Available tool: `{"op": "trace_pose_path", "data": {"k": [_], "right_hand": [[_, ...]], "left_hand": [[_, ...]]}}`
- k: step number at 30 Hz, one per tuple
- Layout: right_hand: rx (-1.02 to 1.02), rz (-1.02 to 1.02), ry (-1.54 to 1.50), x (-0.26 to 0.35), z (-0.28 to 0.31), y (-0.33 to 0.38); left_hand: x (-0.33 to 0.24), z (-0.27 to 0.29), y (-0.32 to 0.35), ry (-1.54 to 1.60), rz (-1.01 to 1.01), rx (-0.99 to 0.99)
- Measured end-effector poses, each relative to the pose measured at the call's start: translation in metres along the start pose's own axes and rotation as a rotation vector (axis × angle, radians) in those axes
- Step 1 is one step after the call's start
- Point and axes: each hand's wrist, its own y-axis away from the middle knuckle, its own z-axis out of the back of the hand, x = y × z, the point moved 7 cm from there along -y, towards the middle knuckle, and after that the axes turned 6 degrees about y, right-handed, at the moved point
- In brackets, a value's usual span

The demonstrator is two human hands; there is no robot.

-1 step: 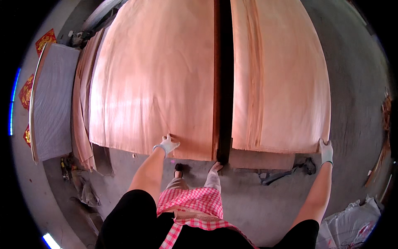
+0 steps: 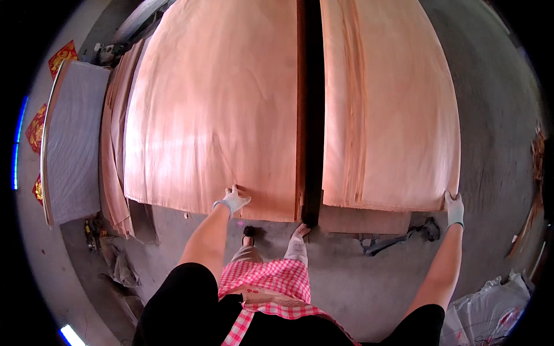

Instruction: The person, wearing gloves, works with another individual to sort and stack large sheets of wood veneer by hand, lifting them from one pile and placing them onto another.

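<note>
Two stacks of thin, reddish-tan wood veneer sheets lie side by side, parted by a dark gap. My left hand (image 2: 235,200), in a white glove, rests at the near edge of the left veneer sheet (image 2: 213,109). Its fingers are apart, pressing on the top surface. At the near right corner of the right veneer sheet (image 2: 404,115), my gloved right hand (image 2: 454,209) closes on the edge, its fingertips partly hidden. Darker lengthwise streaks run down that sheet, left of its middle.
A grey-topped stack of sheets (image 2: 75,138) stands at the far left, beside hanging reddish veneer pieces (image 2: 117,144). Under the right stack's near edge juts a board (image 2: 363,221), with a dark strap-like item (image 2: 398,241) on the floor. A pale plastic bag (image 2: 487,311) lies lower right.
</note>
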Motion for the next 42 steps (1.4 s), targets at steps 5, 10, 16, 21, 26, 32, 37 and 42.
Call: {"op": "trace_pose_path", "data": {"k": [5,10,16,21,26,32,37,42], "right_hand": [[0.016,0.005,0.008,0.01,-0.008,0.0],[0.034,-0.04,-0.029,0.01,-0.001,0.009],[0.042,-0.019,-0.035,0.023,0.002,0.017],[-0.008,-0.04,0.014,0.028,0.004,0.007],[-0.042,-0.06,0.062,0.031,0.021,0.017],[-0.015,-0.053,0.11,0.032,0.027,0.014],[0.004,-0.002,0.068,0.032,0.058,0.017],[0.286,0.049,-0.273,0.072,0.05,0.038]], "left_hand": [[-0.009,0.02,0.041,-0.093,0.097,-0.106],[-0.049,0.025,0.072,-0.108,0.142,-0.132],[-0.052,0.031,0.084,0.065,0.152,-0.333],[-0.131,0.013,0.107,0.253,-0.458,-0.717],[-0.294,-0.01,0.193,0.408,-0.778,-0.555],[-0.317,-0.044,0.15,0.564,-0.359,-0.018],[-0.33,-0.041,0.145,0.539,-0.32,0.081],[-0.314,-0.044,0.118,0.612,-0.465,0.111]]}}
